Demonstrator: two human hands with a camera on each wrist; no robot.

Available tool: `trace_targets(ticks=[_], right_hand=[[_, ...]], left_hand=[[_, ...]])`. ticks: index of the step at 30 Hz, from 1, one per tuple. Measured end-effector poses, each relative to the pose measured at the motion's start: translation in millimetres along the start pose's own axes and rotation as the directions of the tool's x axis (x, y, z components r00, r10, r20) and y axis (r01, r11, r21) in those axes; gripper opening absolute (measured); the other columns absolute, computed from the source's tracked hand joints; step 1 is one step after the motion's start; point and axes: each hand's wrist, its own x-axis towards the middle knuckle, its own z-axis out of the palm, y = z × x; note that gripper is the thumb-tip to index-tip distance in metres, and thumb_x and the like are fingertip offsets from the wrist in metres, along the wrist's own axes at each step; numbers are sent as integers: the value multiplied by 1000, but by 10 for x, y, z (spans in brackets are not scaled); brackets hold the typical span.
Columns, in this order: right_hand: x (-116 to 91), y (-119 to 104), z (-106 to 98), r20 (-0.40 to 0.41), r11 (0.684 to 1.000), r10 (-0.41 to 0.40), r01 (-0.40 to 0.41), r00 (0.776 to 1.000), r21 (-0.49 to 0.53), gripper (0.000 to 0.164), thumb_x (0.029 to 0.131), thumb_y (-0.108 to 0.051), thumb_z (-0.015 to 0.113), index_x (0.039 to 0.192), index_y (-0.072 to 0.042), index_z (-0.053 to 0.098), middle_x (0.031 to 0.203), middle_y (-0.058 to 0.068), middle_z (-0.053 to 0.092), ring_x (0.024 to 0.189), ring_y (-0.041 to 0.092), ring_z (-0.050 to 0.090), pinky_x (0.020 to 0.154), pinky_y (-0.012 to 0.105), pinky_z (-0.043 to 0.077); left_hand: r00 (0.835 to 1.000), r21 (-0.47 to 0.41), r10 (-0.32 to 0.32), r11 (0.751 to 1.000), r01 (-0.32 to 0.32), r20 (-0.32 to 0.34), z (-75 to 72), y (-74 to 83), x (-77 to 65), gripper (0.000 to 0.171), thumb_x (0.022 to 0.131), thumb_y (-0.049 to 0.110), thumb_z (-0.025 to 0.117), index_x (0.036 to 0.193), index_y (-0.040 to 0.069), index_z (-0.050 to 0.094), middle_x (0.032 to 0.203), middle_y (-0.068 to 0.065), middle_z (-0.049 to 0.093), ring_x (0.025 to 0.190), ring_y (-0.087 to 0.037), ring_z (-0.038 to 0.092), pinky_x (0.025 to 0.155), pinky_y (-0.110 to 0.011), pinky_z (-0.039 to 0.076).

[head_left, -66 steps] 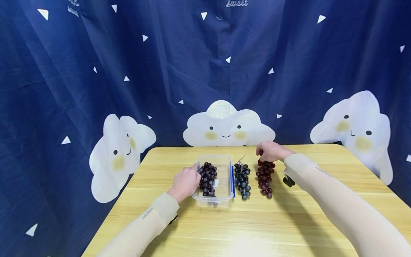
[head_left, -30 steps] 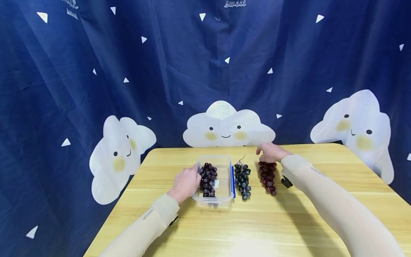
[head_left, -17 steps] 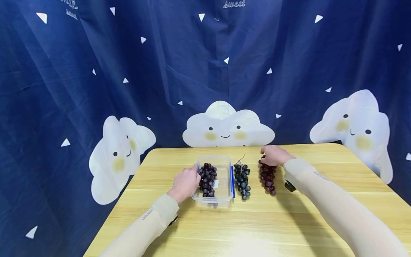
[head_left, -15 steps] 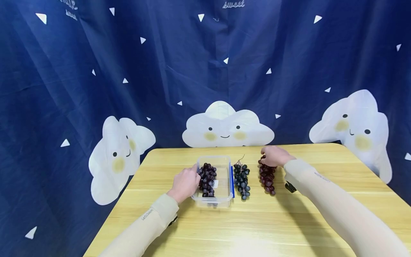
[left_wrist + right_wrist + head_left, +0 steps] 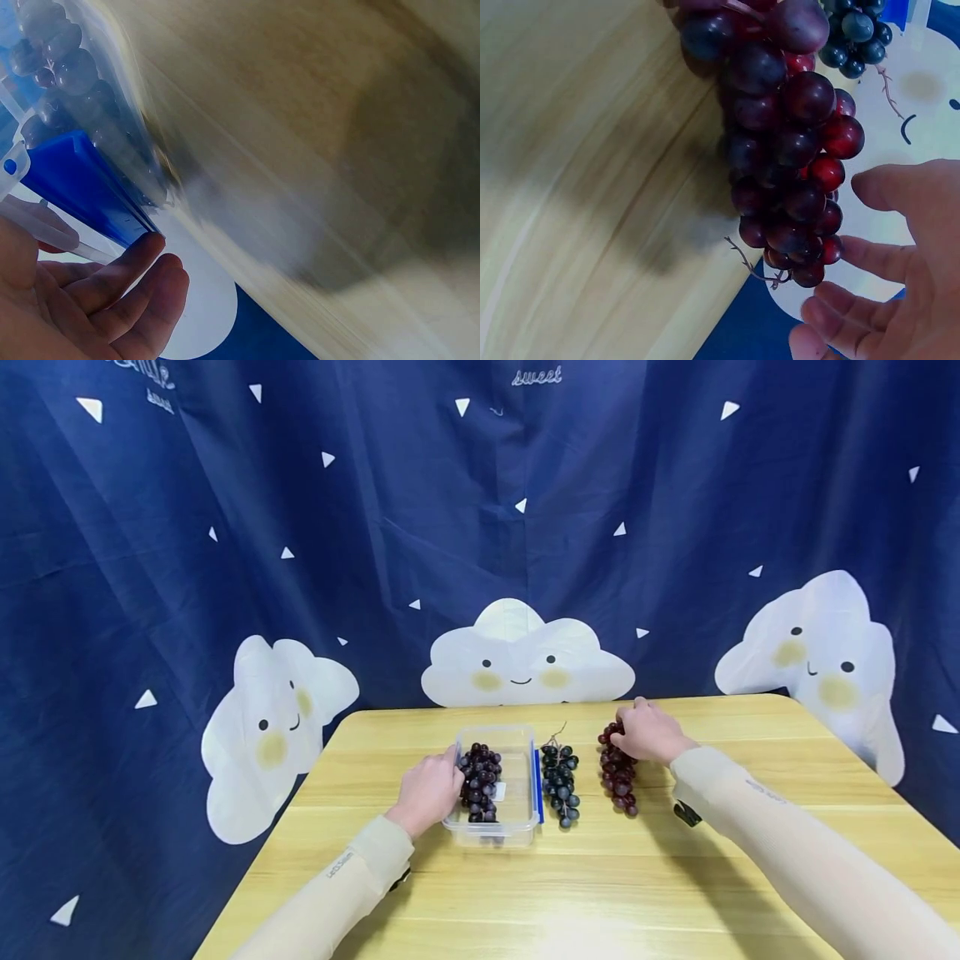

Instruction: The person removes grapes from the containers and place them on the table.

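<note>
My left hand (image 5: 429,789) grips the left rim of a clear plastic food container (image 5: 517,777), thumb over the wall and fingers by a blue latch (image 5: 82,180). A dark purple grape bunch (image 5: 480,781) lies inside, along the left wall. Beside the container's right side, a blue-black grape bunch (image 5: 561,785) rests on the table. Farther right lies a dark red grape bunch (image 5: 618,777). At its stem end is my right hand (image 5: 651,732); in the right wrist view the thumb stands apart from the grapes and the forefinger's tip is at or very near them.
The wooden table (image 5: 570,885) reaches back to a dark blue curtain (image 5: 375,527) with white cloud faces. A second blue latch (image 5: 539,787) hangs on the container's right side, between it and the blue-black grapes. A small white label (image 5: 498,792) shows in the container.
My right hand has shifted from over the red grapes' top toward their right side, its fingers loosened. That bunch earlier turned slightly on the table. The left hand stays at the rim.
</note>
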Motion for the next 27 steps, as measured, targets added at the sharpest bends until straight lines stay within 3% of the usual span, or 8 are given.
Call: trace_targets(ticks=[10, 19, 27], right_hand=[[-94, -2, -2, -3, 999, 22, -22, 1000, 46, 40, 96, -35, 63, 115, 0, 60, 95, 19, 67, 89, 40, 67, 68, 56, 53], [-231, 41, 119, -38, 992, 55, -51, 998, 113, 54, 97, -41, 60, 122, 6, 51, 102, 27, 67, 92, 46, 68, 74, 59, 54], [-341, -28, 197, 47, 984, 90, -96, 995, 148, 96, 94, -65, 52, 151, 8, 26, 121, 38, 62, 103, 52, 65, 81, 61, 53]], left_hand=[[1000, 0, -14, 1000, 14, 8, -17, -10, -11, 53, 99, 24, 48, 148, 5, 48, 109, -13, 72, 94, -30, 68, 72, -47, 57], [1000, 8, -2, 1000, 2, -5, -11, -11, -7, 52, 99, 24, 48, 147, 5, 49, 111, -14, 72, 100, -32, 69, 76, -49, 58], [1000, -2, -2, 1000, 2, 5, -23, 5, -6, 54, 99, 24, 49, 149, 4, 47, 112, -14, 72, 97, -31, 68, 74, -48, 58]])
